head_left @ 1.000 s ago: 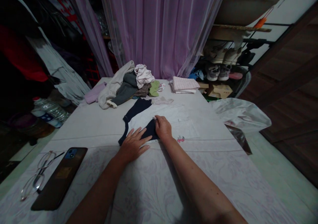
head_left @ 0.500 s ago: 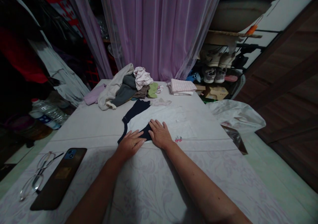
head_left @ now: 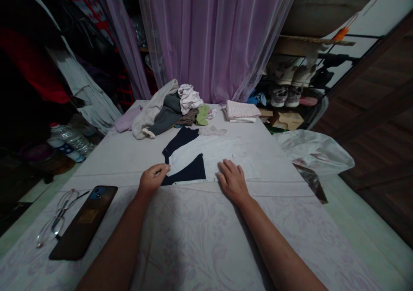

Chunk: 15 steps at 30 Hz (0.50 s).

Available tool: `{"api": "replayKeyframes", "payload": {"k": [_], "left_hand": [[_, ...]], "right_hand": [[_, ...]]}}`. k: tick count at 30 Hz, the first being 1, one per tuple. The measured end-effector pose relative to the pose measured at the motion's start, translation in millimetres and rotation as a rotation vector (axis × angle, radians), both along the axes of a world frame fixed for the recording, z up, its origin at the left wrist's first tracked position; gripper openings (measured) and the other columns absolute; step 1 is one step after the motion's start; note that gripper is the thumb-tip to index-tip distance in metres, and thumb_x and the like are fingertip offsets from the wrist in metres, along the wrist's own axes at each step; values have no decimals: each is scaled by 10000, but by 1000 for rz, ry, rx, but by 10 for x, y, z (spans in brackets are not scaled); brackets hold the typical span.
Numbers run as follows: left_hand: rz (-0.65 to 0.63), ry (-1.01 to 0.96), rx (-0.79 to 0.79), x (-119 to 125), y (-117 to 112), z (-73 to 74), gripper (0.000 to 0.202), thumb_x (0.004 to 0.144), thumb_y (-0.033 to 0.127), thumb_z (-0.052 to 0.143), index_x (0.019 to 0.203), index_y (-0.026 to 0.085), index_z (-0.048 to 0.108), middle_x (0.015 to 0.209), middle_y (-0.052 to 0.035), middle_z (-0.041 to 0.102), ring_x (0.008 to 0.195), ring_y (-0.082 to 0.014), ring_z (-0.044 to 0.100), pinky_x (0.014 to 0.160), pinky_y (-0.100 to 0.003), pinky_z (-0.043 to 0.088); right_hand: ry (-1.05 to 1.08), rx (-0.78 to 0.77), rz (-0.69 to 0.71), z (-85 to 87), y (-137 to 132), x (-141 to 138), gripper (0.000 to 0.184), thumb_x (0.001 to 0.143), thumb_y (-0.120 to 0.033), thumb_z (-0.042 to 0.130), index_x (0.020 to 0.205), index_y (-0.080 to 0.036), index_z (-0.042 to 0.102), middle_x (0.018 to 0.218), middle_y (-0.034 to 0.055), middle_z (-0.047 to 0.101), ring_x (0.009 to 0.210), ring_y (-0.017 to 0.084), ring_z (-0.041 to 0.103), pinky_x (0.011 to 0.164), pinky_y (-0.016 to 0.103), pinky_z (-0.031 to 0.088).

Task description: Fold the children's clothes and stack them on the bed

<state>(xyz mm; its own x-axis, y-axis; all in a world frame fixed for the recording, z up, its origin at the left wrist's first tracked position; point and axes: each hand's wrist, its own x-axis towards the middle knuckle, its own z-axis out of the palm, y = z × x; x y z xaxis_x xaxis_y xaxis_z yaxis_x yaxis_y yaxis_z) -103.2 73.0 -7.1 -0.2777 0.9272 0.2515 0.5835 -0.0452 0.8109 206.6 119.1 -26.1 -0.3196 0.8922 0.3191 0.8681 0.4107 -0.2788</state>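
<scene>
While the left grip [head_left: 153, 179] curls shut, the right grip [head_left: 232, 181] lies spread on a white garment [head_left: 206, 151].

Garment [head_left: 193, 157]: matt knit cloth, white with navy trim. Floral cover [head_left: 193, 239]: matt, smooth cloth. Left: phone [head_left: 83, 222], smooth brown case with slight sheen; clear ribbed plastic bottle [head_left: 69, 140]. Far: sheer curtain [head_left: 209, 37], thin lilac fabric; cardboard box [head_left: 287, 121], matt. Right: crinkled white plastic bag [head_left: 312, 151], wood-grain panel [head_left: 377, 110].
</scene>
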Motion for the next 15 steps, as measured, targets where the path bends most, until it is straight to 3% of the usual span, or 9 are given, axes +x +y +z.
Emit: {"api": "replayKeyframes", "payload": {"k": [4, 7, 10, 15], "left_hand": [[-215, 169, -100, -150, 12, -6, 295, 787, 484, 568, 702, 237, 703, 1145, -69, 719, 1183, -257, 589, 1072, -429, 413], [-353, 288, -185, -217, -15, 6, 300, 755, 507, 623, 871, 248, 720, 1311, -76, 634, 1302, -289, 487, 1123, -498, 325], [-384, 396, -217, -203, -40, -2, 358, 742, 511, 650, 998, 265, 691, 1403, -68, 560, 1360, -305, 415, 1152, -553, 232], [-348, 468, -226, -139, -50, -20, 315, 760, 450, 641, 1018, 271, 662, 1420, -63, 542, 1359, -305, 416, 1151, -584, 201]], "right_hand": [[129, 42, 6, -37, -49, 29, 311, 934, -328, 454, 1087, -202, 694, 1341, 135, 585, 1303, 288, 460, 1078, 529, 314], [192, 26, 76, 2, -107, -108, 269, 917, -329, 480, 989, -215, 713, 1334, 115, 593, 1314, 282, 450, 1085, 516, 307], [211, -40, 95, 63, -160, -294, 252, 887, -349, 535, 996, -206, 712, 1350, 126, 582, 1336, 292, 422, 1096, 517, 289], [259, -171, 11, 121, -175, -527, 209, 849, -391, 590, 878, -216, 701, 1368, 115, 574, 1373, 305, 379, 1119, 564, 212]]}}
